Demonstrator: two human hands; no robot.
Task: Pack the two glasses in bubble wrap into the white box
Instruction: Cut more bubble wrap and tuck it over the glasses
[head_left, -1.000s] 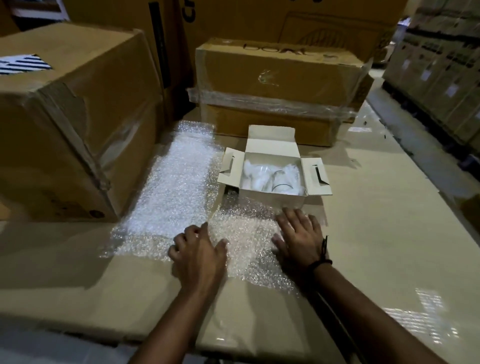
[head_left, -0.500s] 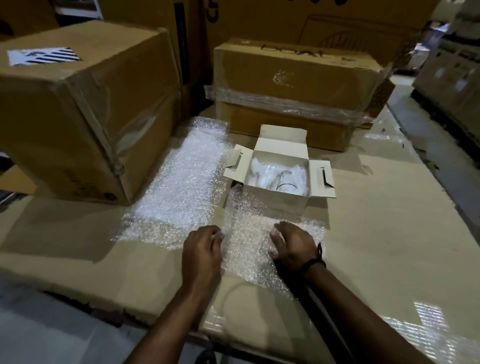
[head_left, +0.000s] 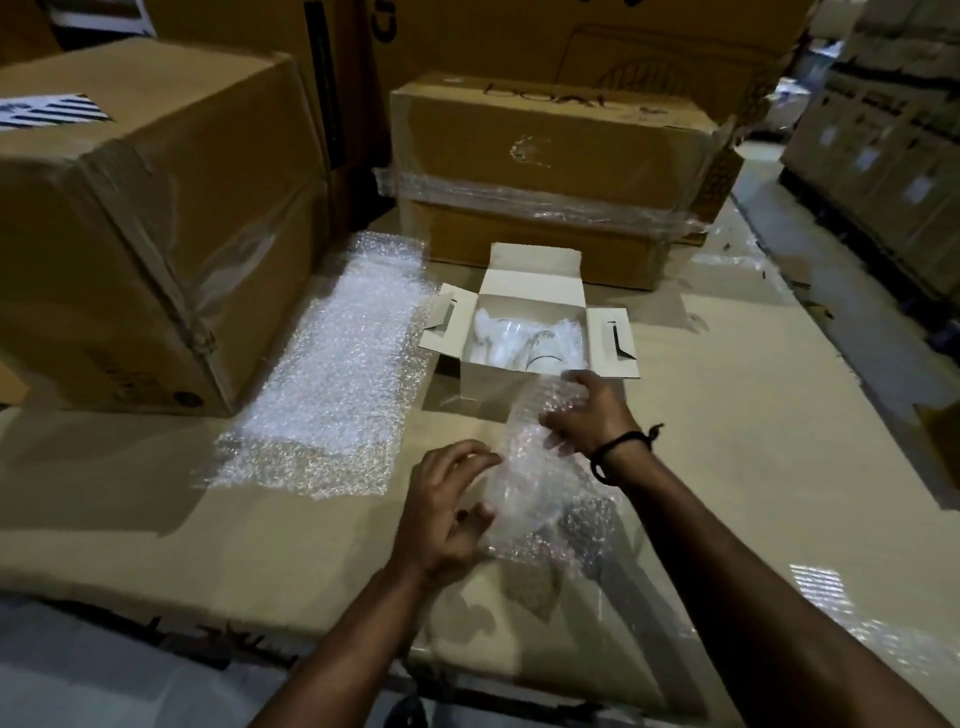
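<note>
The left grip (head_left: 447, 514) and right grip (head_left: 587, 415) each curl their fingers around a crumpled bubble wrap sheet (head_left: 530, 473), held above the table (head_left: 727, 467) just in front of the white box (head_left: 530, 275). The glasses (head_left: 540, 353) appear to sit inside the box. Hazard: forcing the wrap in may knock the glasses together or tip the box.
</note>
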